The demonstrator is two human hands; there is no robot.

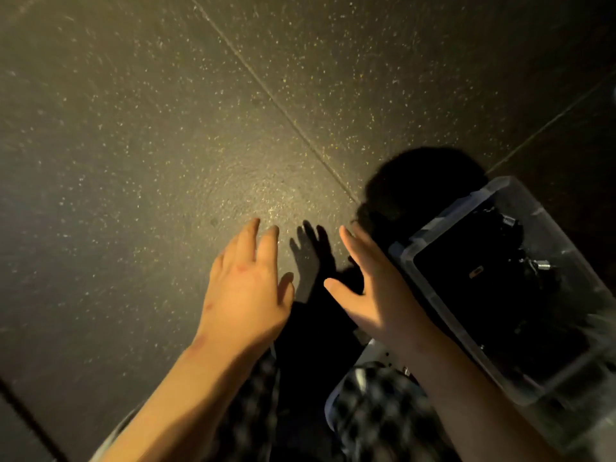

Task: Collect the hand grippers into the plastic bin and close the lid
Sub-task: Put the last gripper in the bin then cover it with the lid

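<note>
Above the speckled floor (166,145), the left hand (246,288) stretches forward palm-down, fingers straight and close together, thumb out, while the right hand (376,295), equally flat, hovers beside (touching or not, unclear) the clear plastic bin (520,195) holding dark hand grippers (500,261).

Hand grippers (506,258): a dark heap inside; you cannot count them or tell one from another.
Plastic bin (520,201): your right hand (380,291) hides part of its left rim; its near corner blurs out at the right edge.
Checked cloth (376,415): blurred.
</note>
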